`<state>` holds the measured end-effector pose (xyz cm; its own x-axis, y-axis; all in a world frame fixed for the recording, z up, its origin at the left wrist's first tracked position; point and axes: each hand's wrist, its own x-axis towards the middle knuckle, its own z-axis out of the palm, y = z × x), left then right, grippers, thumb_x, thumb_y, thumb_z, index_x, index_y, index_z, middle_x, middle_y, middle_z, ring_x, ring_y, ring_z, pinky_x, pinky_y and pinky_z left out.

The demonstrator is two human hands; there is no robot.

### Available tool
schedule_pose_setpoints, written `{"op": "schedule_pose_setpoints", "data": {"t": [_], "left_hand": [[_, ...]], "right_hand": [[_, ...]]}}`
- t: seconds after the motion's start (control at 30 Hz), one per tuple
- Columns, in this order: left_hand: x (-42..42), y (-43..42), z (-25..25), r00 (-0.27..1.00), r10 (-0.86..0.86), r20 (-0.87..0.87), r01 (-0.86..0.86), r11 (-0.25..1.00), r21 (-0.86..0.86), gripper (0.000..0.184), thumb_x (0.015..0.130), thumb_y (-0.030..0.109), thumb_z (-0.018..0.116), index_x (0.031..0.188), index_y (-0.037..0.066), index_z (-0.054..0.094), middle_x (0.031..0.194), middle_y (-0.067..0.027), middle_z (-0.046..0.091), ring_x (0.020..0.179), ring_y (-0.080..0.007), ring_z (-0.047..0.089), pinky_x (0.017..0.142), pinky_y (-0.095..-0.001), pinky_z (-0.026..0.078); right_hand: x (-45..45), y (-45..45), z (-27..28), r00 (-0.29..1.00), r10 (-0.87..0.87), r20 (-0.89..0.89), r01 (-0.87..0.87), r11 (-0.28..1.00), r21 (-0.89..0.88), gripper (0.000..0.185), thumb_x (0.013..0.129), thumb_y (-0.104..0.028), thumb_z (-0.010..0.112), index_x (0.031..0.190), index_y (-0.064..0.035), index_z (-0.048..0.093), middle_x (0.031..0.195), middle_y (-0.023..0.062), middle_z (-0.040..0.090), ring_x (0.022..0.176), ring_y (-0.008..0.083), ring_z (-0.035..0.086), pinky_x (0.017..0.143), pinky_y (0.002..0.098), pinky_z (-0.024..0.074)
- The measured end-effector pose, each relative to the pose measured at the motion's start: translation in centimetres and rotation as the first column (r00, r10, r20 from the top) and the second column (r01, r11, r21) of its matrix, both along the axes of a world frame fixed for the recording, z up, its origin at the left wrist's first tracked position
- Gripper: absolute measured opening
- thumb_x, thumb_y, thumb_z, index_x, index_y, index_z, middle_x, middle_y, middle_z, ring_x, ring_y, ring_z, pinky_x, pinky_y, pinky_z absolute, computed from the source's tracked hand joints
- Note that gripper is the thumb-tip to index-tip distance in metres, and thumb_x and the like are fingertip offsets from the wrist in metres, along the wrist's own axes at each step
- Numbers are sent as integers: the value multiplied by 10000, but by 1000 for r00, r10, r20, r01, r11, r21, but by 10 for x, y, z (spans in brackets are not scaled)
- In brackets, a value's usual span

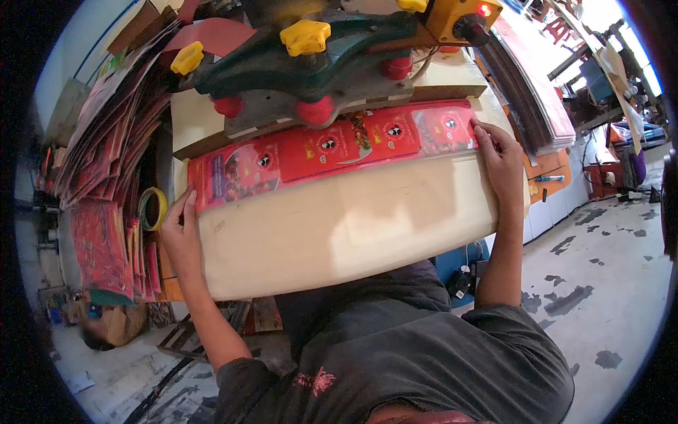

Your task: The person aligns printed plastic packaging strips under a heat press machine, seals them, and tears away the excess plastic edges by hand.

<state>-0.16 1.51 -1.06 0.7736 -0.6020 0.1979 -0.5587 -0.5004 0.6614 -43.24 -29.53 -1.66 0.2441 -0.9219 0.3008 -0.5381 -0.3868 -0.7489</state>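
A red printed plastic strip [318, 150] with round logos lies along the back of a pale board [339, 226], its rear edge against the green and grey machine [311, 78]. At the strip's left end, my left hand [181, 230] touches the corner with its fingers pressed together. My right hand [498, 152] is at the strip's right end, thumb and fingertips closed on its corner. Yellow star-shaped knobs [305, 37] and red round parts [315, 112] sit on the machine above the strip.
Stacks of red printed sheets [116, 134] stand at the left beside a yellow tape roll [152, 209]. More stacked sheets [530, 85] are at the right, with a blue pen [550, 179] on the orange table edge [558, 166]. Another person [116, 326] is low at the left.
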Motion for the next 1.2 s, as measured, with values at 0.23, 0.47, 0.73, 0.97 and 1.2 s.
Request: {"op": "schedule_pose_setpoints", "data": {"t": [0.23,0.47,0.73,0.97,1.2], "left_hand": [[2,1,-2,1000,-25,-1,25,999,-25,359,1029,232,610,1271,-23,680,1222,-173,723,1131,-200,665,1006,-334,473],[-1,-2,0,1000,-21,-10,20,999,-36,359,1031,236,608,1273,-20,681,1216,-172,726,1122,-196,666,1000,-335,478],[2,-1,-2,999,-23,22,24,1000,-19,370,1026,253,618,1271,-16,683,1212,-180,726,1126,-207,669,1004,-339,476],[0,-1,0,999,-21,28,21,1000,-11,367,1032,254,609,1272,-13,686,1203,-176,729,1125,-211,670,1001,-337,476],[-1,-1,1,998,-32,47,32,999,1,371,1034,254,604,1272,-20,682,1212,-179,723,1120,-214,673,988,-336,482]], "right_hand": [[-1,-1,0,1000,3,-4,-3,1000,5,272,985,-222,658,1131,-13,753,996,154,770,898,178,715,829,301,527],[-2,-1,0,1000,7,-13,-7,1000,-3,262,984,-213,663,1128,-15,756,1013,149,772,913,177,719,844,296,530],[0,-1,2,1000,4,-24,-4,1000,-18,258,986,-215,663,1122,-18,759,1002,151,773,891,170,722,813,301,538],[-2,-2,0,999,6,-33,-6,1000,-26,261,987,-222,661,1128,-24,757,987,152,771,876,177,725,805,309,540],[-2,-2,0,1000,31,-6,-31,999,-37,258,984,-214,663,1134,-26,754,976,157,769,877,181,726,803,306,539]]}}
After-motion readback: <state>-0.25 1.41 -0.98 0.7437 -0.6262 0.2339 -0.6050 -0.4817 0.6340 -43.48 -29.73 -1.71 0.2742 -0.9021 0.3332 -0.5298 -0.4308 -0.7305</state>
